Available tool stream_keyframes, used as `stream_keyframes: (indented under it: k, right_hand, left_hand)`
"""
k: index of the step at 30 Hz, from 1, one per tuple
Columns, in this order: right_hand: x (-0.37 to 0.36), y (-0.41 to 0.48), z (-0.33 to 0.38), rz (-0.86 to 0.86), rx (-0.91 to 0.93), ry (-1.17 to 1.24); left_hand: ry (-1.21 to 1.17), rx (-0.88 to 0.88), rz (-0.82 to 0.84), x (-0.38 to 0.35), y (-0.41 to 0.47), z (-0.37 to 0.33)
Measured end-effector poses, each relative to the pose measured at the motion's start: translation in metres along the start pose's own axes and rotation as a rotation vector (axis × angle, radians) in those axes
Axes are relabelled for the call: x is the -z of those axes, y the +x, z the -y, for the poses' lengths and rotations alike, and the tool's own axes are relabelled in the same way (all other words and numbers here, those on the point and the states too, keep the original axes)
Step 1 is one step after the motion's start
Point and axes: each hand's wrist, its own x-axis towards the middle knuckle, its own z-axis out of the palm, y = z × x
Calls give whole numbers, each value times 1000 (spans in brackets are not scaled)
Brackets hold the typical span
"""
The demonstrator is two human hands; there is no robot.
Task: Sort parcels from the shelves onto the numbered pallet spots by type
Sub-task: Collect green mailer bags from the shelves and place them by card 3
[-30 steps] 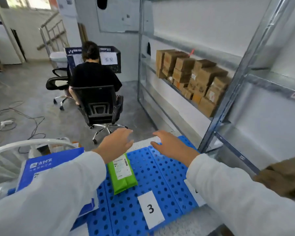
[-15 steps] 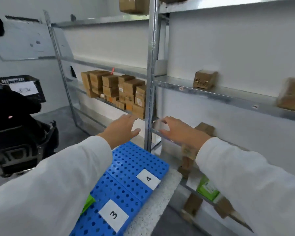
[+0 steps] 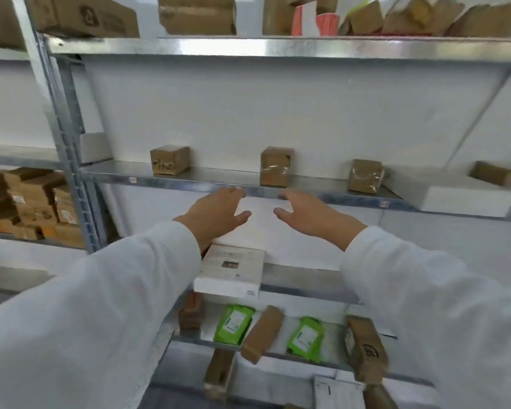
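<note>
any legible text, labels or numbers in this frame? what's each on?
Nothing reads cleanly.
Handwritten marks on the small brown box: blurred, unreadable.
Recycling-style symbol, no words, on the top-shelf carton.
Printed label on the white box: too small.
White labels on the left green pack and right green pack: too small.
Red sticker on the shelf rail: too small.

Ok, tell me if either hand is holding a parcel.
No, the left hand and right hand are both open and empty, held out in front of the shelf that carries small brown boxes.
</note>
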Motion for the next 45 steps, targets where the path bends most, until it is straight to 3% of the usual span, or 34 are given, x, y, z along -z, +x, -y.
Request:
stream_keyframes:
  k: [13,21,32,45]
  right_hand:
    - [126,-153,-228,-163,-307,-57]
    - [200,-231,-312,-259,-506,-106]
    - [230,-269,-398,-328,-657,-69]
    - [275,-203,-531,-372,-718,-103]
  left_hand:
    - [-151,-388,-35,-36,89,-281]
    - [-281,-553,-86,-42,116,-426]
    - [-388,-713,-54,-82,181,-550]
    - [-420,-717,-77,-140,304,-658]
